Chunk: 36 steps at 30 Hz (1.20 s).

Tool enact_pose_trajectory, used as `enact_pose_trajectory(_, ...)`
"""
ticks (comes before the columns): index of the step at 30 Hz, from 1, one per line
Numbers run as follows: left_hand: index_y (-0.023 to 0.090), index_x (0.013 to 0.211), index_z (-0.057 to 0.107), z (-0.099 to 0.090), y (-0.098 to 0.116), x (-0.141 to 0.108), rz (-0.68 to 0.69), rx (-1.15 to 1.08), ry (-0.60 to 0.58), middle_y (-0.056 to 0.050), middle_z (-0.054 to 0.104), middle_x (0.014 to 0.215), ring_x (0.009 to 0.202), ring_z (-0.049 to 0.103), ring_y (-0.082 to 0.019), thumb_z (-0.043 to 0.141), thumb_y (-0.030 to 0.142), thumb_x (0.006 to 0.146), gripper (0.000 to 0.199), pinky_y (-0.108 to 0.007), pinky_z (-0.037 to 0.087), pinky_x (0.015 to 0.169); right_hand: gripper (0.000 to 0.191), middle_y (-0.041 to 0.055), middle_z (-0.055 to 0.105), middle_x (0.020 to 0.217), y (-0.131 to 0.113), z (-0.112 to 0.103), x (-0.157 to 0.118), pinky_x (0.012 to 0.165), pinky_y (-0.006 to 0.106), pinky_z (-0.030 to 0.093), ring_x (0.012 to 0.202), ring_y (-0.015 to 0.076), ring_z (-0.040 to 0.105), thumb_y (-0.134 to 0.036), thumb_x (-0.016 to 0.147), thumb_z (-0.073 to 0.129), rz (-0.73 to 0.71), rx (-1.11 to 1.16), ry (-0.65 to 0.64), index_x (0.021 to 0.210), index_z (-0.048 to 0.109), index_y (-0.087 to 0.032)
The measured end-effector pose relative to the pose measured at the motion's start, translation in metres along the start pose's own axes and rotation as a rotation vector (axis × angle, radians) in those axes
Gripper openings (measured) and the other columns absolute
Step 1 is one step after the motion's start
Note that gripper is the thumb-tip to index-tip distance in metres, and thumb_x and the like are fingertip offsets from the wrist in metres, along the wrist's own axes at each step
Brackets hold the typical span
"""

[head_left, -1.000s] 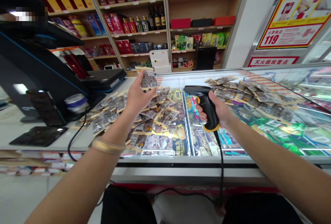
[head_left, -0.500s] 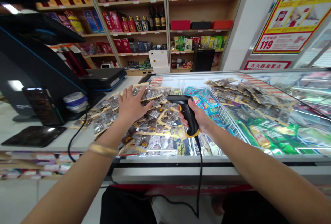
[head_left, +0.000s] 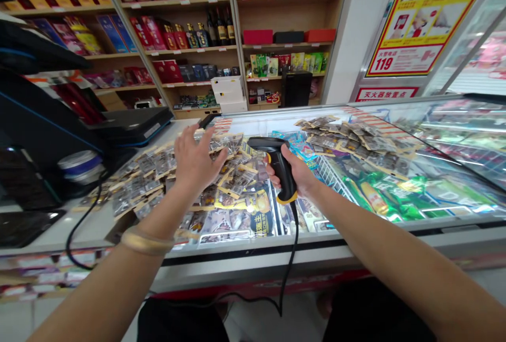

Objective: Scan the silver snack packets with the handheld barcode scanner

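A black and yellow barcode scanner (head_left: 281, 169) is gripped in my right hand (head_left: 298, 172), its head turned to the left over the freezer's glass top. My left hand (head_left: 196, 160), fingers spread, is above a heap of small clear snack packets (head_left: 152, 171) and holds nothing. Whether its fingertips touch the packets I cannot tell. The heap spreads from the white counter onto the glass. A second pile of similar packets (head_left: 358, 142) lies farther right on the glass. The scanner's black cable (head_left: 293, 247) hangs down the freezer front.
The chest freezer (head_left: 221, 253) holds bagged goods and a white wire basket (head_left: 336, 176). On the left counter stand a dark checkout machine (head_left: 35, 136), a roll of tape (head_left: 81, 167) and a phone-like device (head_left: 23, 178). Shelves of boxes and bottles (head_left: 221, 28) rise behind.
The view has swung slightly to the right, so the scene sits farther left. My left hand appears a little raised, fingers still spread. My right hand keeps the scanner.
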<state>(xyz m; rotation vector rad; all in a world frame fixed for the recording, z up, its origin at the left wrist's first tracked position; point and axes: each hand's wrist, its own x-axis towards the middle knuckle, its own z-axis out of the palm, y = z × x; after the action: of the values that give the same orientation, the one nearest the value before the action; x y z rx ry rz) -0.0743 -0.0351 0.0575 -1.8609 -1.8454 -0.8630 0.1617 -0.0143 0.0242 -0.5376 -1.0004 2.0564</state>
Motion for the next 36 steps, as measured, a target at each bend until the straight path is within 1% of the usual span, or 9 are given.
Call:
enact_pose_trajectory(4, 0.019, 0.133, 0.055, 0.021, 0.048, 0.005, 0.107, -0.203, -0.035, -0.018, 0.047, 0.143, 0.136, 0.043, -0.033, 0.056, 0.040, 0.088, 0.050, -0.053, 0.033, 0.113, 0.049, -0.0019, 0.055, 0.060, -0.021, -0.027, -0.023, 0.038, 0.021, 0.039, 0.042, 0.0088, 0.046, -0.066, 0.088, 0.052, -0.052, -0.031, 0.068, 0.085, 0.056, -0.017)
enact_pose_trajectory(7, 0.016, 0.132, 0.056, 0.046, 0.092, 0.006, 0.083, -0.440, -0.146, -0.018, 0.054, 0.136, 0.127, 0.051, -0.029, 0.057, 0.035, 0.087, 0.048, -0.047, 0.039, 0.110, 0.049, -0.0016, 0.054, 0.061, -0.038, -0.058, -0.047, 0.038, 0.021, 0.038, 0.043, 0.0090, 0.045, -0.067, 0.084, 0.058, -0.111, -0.078, 0.136, 0.084, 0.056, -0.018)
enact_pose_trajectory(9, 0.017, 0.130, 0.058, 0.064, 0.125, 0.007, -0.039, -0.672, -0.265, -0.016, 0.061, 0.128, 0.114, 0.060, -0.026, 0.059, 0.032, 0.086, 0.046, -0.044, 0.045, 0.104, 0.048, -0.0015, 0.053, 0.061, -0.050, -0.081, -0.065, 0.039, 0.021, 0.038, 0.044, 0.0093, 0.045, -0.066, 0.083, 0.059, -0.150, -0.098, 0.197, 0.085, 0.057, -0.018)
enact_pose_trajectory(14, 0.018, 0.127, 0.060, 0.101, 0.202, 0.008, -0.537, -1.263, -0.567, -0.009, 0.070, 0.100, 0.089, 0.068, -0.018, 0.060, 0.026, 0.087, 0.041, -0.034, 0.052, 0.089, 0.048, -0.0010, 0.051, 0.063, -0.072, -0.128, -0.098, 0.039, 0.023, 0.038, 0.045, 0.0104, 0.043, -0.066, 0.084, 0.057, -0.235, -0.110, 0.334, 0.087, 0.058, -0.018)
enact_pose_trajectory(19, 0.019, 0.130, 0.054, 0.120, 0.247, 0.016, -0.804, -1.539, -0.692, -0.005, 0.071, 0.090, 0.080, 0.068, -0.012, 0.056, 0.020, 0.089, 0.041, -0.028, 0.052, 0.091, 0.050, -0.0010, 0.051, 0.060, -0.079, -0.137, -0.103, 0.039, 0.021, 0.037, 0.046, 0.0105, 0.042, -0.068, 0.085, 0.054, -0.250, -0.056, 0.389, 0.090, 0.058, -0.019)
enact_pose_trajectory(24, 0.017, 0.113, 0.059, 0.133, 0.260, 0.023, -0.869, -1.679, -0.694, -0.001, 0.065, 0.078, 0.068, 0.064, -0.008, 0.054, 0.019, 0.091, 0.022, -0.026, 0.054, 0.088, 0.051, -0.0005, 0.052, 0.060, -0.076, -0.133, -0.097, 0.040, 0.022, 0.038, 0.045, 0.0107, 0.044, -0.069, 0.084, 0.054, -0.206, -0.063, 0.375, 0.085, 0.057, -0.018)
enact_pose_trajectory(28, 0.017, 0.094, 0.064, 0.131, 0.251, 0.019, -0.879, -1.604, -0.621, -0.002, 0.066, 0.084, 0.068, 0.065, -0.008, 0.061, 0.019, 0.087, 0.008, -0.027, 0.055, 0.087, 0.052, -0.0008, 0.051, 0.061, -0.074, -0.134, -0.097, 0.040, 0.023, 0.037, 0.046, 0.0107, 0.044, -0.070, 0.082, 0.057, -0.226, -0.072, 0.348, 0.085, 0.057, -0.019)
enact_pose_trajectory(32, 0.016, 0.080, 0.064, 0.123, 0.215, 0.005, -0.706, -1.351, -0.534, -0.001, 0.063, 0.074, 0.066, 0.064, -0.012, 0.070, 0.025, 0.078, 0.010, -0.029, 0.057, 0.075, 0.050, -0.0009, 0.051, 0.062, -0.072, -0.134, -0.099, 0.041, 0.022, 0.037, 0.046, 0.0103, 0.043, -0.068, 0.082, 0.058, -0.233, -0.073, 0.318, 0.086, 0.057, -0.018)
enact_pose_trajectory(36, 0.020, 0.068, 0.053, 0.116, 0.168, -0.014, -0.502, -1.052, -0.405, 0.005, 0.052, 0.063, 0.058, 0.055, -0.012, 0.071, 0.024, 0.068, 0.019, -0.029, 0.052, 0.062, 0.049, -0.0007, 0.051, 0.063, -0.068, -0.130, -0.100, 0.041, 0.023, 0.037, 0.047, 0.0109, 0.043, -0.068, 0.083, 0.057, -0.200, -0.098, 0.267, 0.087, 0.057, -0.019)
